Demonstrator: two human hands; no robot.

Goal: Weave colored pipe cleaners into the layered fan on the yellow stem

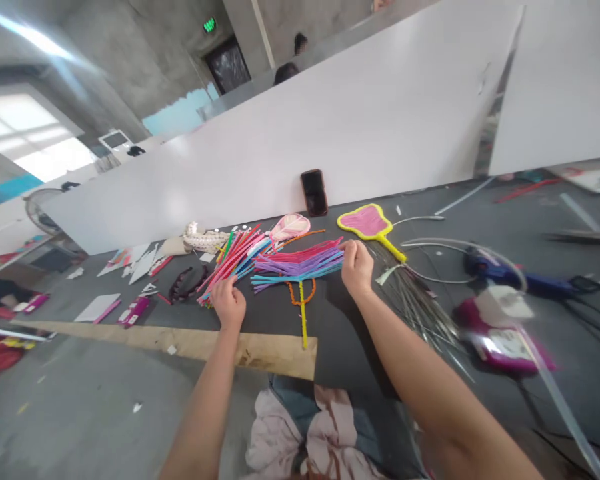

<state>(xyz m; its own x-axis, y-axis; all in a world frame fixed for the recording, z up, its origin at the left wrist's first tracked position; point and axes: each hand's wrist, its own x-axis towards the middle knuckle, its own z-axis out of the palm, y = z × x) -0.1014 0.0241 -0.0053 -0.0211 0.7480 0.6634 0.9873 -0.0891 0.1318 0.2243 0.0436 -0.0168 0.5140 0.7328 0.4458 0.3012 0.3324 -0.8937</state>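
My left hand (pixel 229 303) is closed, with its fingers curled at the near end of a slanted bundle of red, green and blue pipe cleaners (pixel 233 261). My right hand (pixel 357 267) pinches the right end of a flat row of pink, purple and blue pipe cleaners (pixel 300 262) lying on the dark table (pixel 505 220). An orange and yellow pipe-cleaner figure (pixel 303 303) lies just below that row, between my hands.
A yellow-rimmed pink fan (pixel 367 223) and a smaller pink fan (pixel 290 227) lie behind the pipe cleaners. A phone (pixel 314 192) leans on the white partition (pixel 380 113). Thin metal wires (pixel 420 307), a glue gun (pixel 520 273) and a pink package (pixel 500 333) sit right. Paper scraps lie left.
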